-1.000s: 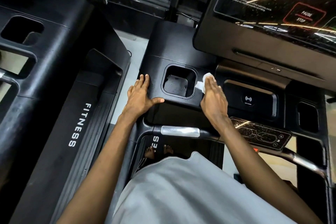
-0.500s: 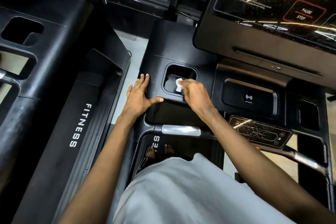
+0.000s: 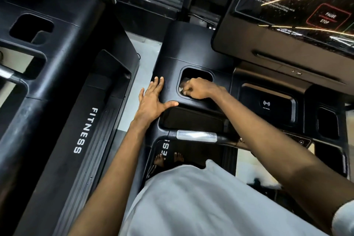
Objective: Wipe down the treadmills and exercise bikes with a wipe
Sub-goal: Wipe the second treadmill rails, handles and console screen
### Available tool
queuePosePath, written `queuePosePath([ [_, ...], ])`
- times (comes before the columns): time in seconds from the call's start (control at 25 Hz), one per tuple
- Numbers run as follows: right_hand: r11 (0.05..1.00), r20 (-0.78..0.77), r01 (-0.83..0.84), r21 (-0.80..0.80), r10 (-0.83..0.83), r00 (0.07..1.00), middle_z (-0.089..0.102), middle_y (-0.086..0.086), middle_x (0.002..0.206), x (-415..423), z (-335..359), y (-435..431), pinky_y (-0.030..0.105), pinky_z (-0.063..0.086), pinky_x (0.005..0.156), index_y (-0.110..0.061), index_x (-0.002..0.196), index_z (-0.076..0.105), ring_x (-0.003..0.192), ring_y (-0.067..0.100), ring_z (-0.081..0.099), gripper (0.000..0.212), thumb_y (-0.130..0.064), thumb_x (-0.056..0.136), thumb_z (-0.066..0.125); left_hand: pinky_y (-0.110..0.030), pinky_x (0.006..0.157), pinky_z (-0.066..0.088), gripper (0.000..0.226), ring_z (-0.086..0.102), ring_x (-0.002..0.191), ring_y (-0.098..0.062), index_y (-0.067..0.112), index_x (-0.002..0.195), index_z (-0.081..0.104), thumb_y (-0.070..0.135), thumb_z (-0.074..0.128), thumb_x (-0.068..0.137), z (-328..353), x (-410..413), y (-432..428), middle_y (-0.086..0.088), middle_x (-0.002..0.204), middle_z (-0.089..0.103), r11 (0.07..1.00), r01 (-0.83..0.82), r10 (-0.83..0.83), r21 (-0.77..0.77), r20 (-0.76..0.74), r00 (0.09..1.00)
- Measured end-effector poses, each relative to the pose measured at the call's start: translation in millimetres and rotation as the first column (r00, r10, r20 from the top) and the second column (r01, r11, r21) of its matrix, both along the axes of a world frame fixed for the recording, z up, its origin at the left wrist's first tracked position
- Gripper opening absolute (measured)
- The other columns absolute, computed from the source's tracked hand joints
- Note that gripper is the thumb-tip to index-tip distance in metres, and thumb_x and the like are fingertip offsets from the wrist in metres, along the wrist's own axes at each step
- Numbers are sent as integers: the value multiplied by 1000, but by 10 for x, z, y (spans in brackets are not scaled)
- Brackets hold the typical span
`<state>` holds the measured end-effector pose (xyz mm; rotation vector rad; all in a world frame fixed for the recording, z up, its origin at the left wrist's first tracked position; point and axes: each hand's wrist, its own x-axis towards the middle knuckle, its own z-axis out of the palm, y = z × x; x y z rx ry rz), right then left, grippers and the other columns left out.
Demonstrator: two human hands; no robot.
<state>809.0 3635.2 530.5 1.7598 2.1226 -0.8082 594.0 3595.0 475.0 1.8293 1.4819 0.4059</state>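
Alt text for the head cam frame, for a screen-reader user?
A person's right hand grips a white wipe inside the cup holder of a black treadmill console; the left hand rests flat beside it. The touchscreen is upper right, a second treadmill on the left.

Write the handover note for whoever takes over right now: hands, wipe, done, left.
Left hand: flat, open, resting on the console beside the cup holder.
Right hand: inside the cup holder, gripping the white wipe.
Done: cup holder wipe under way; other surfaces cannot tell.
Left: probably screen, handlebar, neighbouring treadmill.
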Motion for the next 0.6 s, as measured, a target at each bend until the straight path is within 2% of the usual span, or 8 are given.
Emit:
queuePosePath([
  [0.08,998,64,-55,33,53,997,69,0,78,25,-10,5,28,46,66,-12,74,67,71,16,60,18,-11,89,57,-39,122,-8,109,7,154,-12,29,160,14,68,71,75,9,2,-12,2,168,9,1000,2,-2,4,3,1000],
  [0.12,995,92,-68,70,61,994,72,6,89,9,-27,0,33,51,73,-10,82,68,81,23,65,14,-8,86,55,-40,122,-7,109,7,154,-12,30,161,14,69,70,75,9,-2,-10,2,168,9,1000,5,-5,2,2,1000],
  [0.2,988,168,-84,126,63,984,69,17,110,8,-49,-21,39,54,83,-3,103,66,102,35,66,20,-2,86,55,-41,123,-7,109,6,154,-12,30,161,13,70,69,75,1,4,-11,2,168,9,1000,8,-8,-3,-2,1000],
  [0.32,997,349,-43,65,17,937,66,21,116,-29,90,-59,35,50,80,4,116,64,108,36,64,27,2,90,53,-41,123,-7,110,6,154,-12,31,161,13,71,68,75,-1,-5,-8,3,168,8,1000,4,-4,-6,-9,1000],
  [0.4,999,423,-15,-29,25,906,66,18,112,-124,210,-55,32,49,73,4,116,63,101,32,66,26,0,91,55,-42,123,-6,110,7,154,-12,31,161,13,72,68,75,-4,-6,-23,3,168,9,1000,4,-4,-3,-6,1000],
  [0.52,979,420,74,-190,13,908,64,9,82,-241,304,-13,27,49,59,1,86,63,70,22,61,13,-2,89,50,-43,123,-5,110,8,154,-12,30,161,13,71,69,75,9,-10,-14,2,168,9,1000,8,-8,-4,-10,1000],
  [0.6,956,343,178,-231,-91,935,65,7,72,-214,304,4,25,50,64,-5,81,61,62,18,59,15,-7,90,50,-43,124,-3,110,10,154,-13,29,161,14,71,69,75,24,-2,-14,1,168,10,1000,14,-14,3,-31,999],
])
